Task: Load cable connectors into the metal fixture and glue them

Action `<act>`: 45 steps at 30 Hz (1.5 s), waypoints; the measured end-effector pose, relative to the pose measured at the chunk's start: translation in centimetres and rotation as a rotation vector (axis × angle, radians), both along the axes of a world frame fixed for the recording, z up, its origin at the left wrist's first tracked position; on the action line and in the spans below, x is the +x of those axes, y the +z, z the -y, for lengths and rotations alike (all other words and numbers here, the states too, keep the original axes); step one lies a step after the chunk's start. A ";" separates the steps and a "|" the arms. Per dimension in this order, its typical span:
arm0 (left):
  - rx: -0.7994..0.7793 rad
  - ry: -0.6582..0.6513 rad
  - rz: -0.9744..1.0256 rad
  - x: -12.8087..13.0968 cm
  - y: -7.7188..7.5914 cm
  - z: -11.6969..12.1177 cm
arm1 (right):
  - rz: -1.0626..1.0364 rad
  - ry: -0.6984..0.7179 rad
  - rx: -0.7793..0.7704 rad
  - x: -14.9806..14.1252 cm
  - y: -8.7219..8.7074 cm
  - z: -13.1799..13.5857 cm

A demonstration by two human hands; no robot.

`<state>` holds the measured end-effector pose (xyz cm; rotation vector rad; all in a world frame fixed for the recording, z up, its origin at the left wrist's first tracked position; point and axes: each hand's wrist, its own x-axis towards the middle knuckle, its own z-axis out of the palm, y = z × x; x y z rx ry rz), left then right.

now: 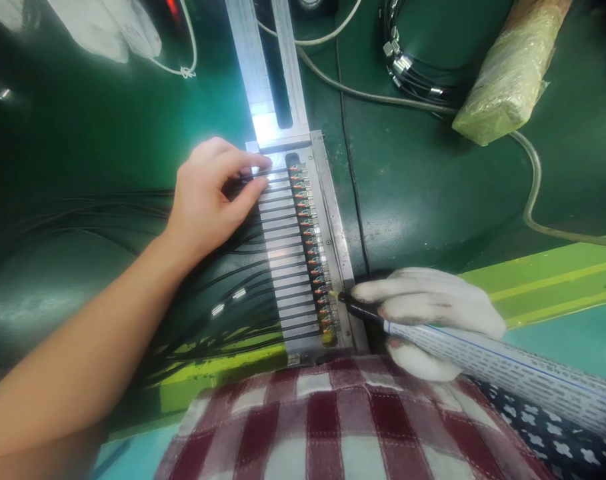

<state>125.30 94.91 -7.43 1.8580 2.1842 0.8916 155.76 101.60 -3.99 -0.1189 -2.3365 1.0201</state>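
Note:
My bare left hand (210, 193) rests at the top of a metal comb-like fixture (287, 267), its fingers pinched on a thin black cable lying in the uppermost slot. Several black cables (133, 220) fan out leftward from the fixture. A row of small copper and green wire ends (313, 247) runs down the fixture's right side. My right hand (433, 313), in a soiled white glove, grips a pen-like tool (363, 310) with a black tip and white patterned body, its tip touching the lower end of that row.
A long metal rail (270, 60) runs away from the fixture. Grey and black cords (383, 97), a coil with metal connectors (407, 67) and a plastic-wrapped bundle (513, 67) lie at the back right. White cloth (113, 27) sits back left. Checked fabric (333, 427) covers the foreground.

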 end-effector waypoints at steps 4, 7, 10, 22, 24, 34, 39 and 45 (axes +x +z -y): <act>-0.007 -0.001 -0.011 -0.1 -0.1 0.0 | -0.003 -0.015 0.007 -0.1 -0.1 -0.1; -0.009 0.002 -0.022 -0.1 -0.1 0.0 | -0.028 -0.031 0.010 0.0 -0.1 0.0; -0.012 0.011 -0.030 0.0 0.0 0.0 | -0.077 -0.035 0.004 0.4 -0.1 0.4; -0.019 0.017 0.001 0.0 0.0 0.0 | -0.019 -0.021 0.006 0.6 -0.1 0.8; -0.015 0.014 0.008 0.0 0.0 -0.1 | -0.024 -0.022 0.004 0.6 0.0 0.7; 0.013 0.001 0.010 0.1 0.0 -0.1 | -0.052 -0.021 -0.014 0.6 -0.1 0.9; 0.001 0.004 0.012 0.1 0.0 -0.1 | -0.071 -0.014 -0.035 0.9 -0.5 1.1; -0.026 0.015 0.002 0.1 0.1 0.0 | -0.069 -0.022 -0.047 0.9 -0.4 1.2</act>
